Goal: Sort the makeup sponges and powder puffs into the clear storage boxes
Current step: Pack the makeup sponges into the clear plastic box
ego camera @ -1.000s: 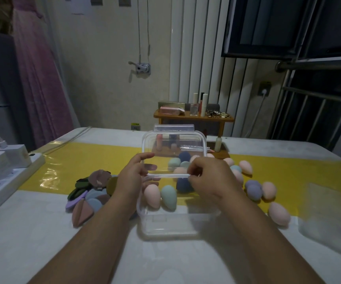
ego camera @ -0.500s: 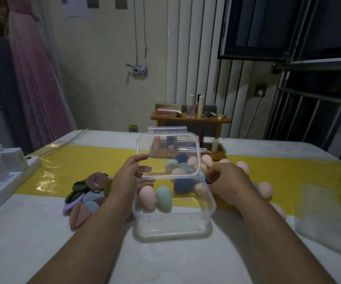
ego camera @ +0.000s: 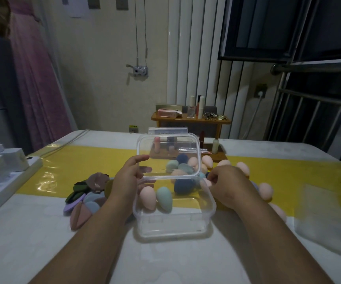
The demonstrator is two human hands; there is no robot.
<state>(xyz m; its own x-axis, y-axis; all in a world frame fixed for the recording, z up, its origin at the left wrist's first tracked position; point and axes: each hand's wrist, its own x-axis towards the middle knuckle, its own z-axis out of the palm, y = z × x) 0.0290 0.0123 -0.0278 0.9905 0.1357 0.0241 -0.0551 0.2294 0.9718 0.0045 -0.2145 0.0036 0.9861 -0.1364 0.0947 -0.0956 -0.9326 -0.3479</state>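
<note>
Leaving lid (ego camera: 168, 154), right hand (ego camera: 230, 186) beside box (ego camera: 173, 224)

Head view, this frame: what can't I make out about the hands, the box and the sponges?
Right hand: fingers curl out of sight behind its knuckles at the clear box's far corner; whether they hold anything is hidden.
Far sponges: most blurred through the raised lid that the left hand pinches; count unclear.
Powder puffs: left hand covers the pile's right edge.
Loose sponges: right forearm hides some.
</note>
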